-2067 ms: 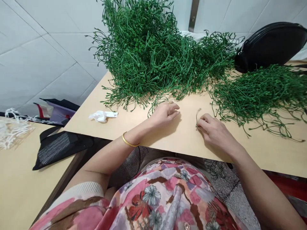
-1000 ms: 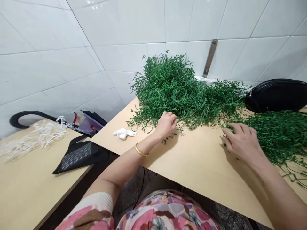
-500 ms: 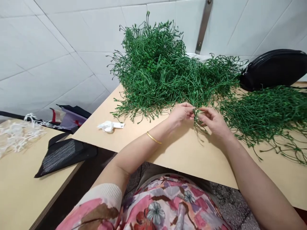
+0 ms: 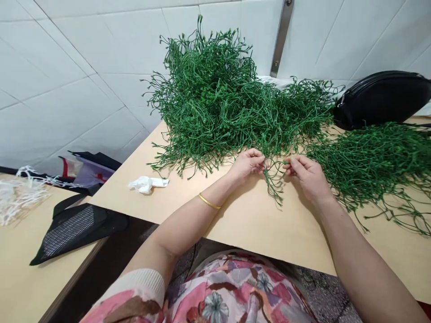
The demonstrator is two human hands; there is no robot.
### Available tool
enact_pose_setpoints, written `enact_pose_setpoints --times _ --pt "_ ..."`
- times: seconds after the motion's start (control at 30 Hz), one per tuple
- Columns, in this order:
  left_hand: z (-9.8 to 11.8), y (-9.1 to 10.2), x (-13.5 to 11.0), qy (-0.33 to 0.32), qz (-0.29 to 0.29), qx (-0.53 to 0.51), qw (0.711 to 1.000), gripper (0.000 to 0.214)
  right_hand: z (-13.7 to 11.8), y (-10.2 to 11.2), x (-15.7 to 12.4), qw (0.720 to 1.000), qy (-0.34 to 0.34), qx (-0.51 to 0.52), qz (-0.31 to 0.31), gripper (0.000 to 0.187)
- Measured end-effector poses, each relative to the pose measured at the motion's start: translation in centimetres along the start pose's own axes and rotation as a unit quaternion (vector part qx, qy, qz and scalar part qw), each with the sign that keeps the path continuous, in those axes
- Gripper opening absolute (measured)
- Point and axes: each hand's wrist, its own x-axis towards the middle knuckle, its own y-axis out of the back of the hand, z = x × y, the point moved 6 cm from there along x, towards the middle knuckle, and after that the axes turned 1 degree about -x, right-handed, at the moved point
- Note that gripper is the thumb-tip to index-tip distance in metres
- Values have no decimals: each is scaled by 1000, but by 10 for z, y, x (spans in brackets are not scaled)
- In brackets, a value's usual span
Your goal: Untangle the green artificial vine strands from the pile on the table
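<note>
A tall heap of green plastic sprigs (image 4: 222, 94) lies at the back of the light wooden table (image 4: 262, 224). A flatter heap of the same green sprigs (image 4: 373, 157) spreads on the right. My left hand (image 4: 247, 163), with a gold bangle on the wrist, is closed in a pinch on one small green sprig (image 4: 274, 181). My right hand (image 4: 305, 175) pinches the same sprig from the other side. The sprig hangs between both hands just above the table, in front of the tall heap.
A black bag (image 4: 384, 98) rests at the back right against the tiled wall. A crumpled white tissue (image 4: 146, 184) lies on the table's left part. A second table (image 4: 20, 269) at the left carries a black mesh bag (image 4: 74, 229) and white sprigs (image 4: 16, 193).
My right hand left the right heap and my left hand left the tall heap. Both met in the middle and now hold one sprig, drawn slightly towards me.
</note>
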Motion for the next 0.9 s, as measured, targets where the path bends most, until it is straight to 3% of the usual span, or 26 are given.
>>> enact_pose_setpoints --times 0.1,0.2,0.37,0.5,0.6,0.7,0.8,0.9 --pt "-5 -10 -4 4 -42 6 999 11 2 -15 -2 998 -20 -3 -59 38" --pt "-6 -12 -6 13 -36 29 999 7 1 -21 -3 994 -1 -65 -90 26" --pt "0 -6 -7 36 16 56 998 5 -11 -8 1 965 85 -246 -36 21" --pt "-3 -10 -9 103 -46 38 993 15 -21 -6 -2 927 160 -339 21 20" --pt "-6 -7 -8 110 -28 96 989 15 -21 -15 -5 910 184 -371 6 20" --pt "-7 -5 -7 99 -17 134 986 10 -16 -25 -6 915 174 -361 -37 22" --pt "-3 -5 -5 90 -35 105 990 15 -17 -30 -5 914 188 -354 -58 29" --pt "4 -4 -3 72 -52 52 995 13 -25 -30 -3 889 246 -384 -33 33"
